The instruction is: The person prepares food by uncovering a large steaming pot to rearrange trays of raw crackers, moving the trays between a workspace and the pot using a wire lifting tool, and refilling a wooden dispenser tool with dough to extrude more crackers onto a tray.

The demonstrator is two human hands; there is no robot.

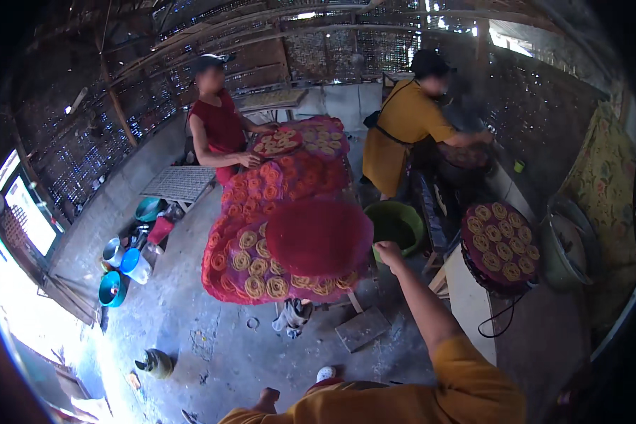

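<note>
My right hand (387,253) is closed at the right edge of a round, flat red tray (318,237). The tray is tilted over the near part of a table spread with red and purple cloth (237,205), and its visible face holds nothing. Pale yellow coils that look like noodles (256,286) lie on the cloth beside and below it. Low in the picture, close to my body, is my left hand (267,400); it is small and dark, and its fingers cannot be made out.
Across the table a person in red (215,127) handles a round tray of coils (278,141). A person in mustard (413,120) leans over a dark pan (466,154). A coil-filled tray (500,244) sits on the right ledge. Nearby stand a green basin (396,225) and gas cylinder (157,363).
</note>
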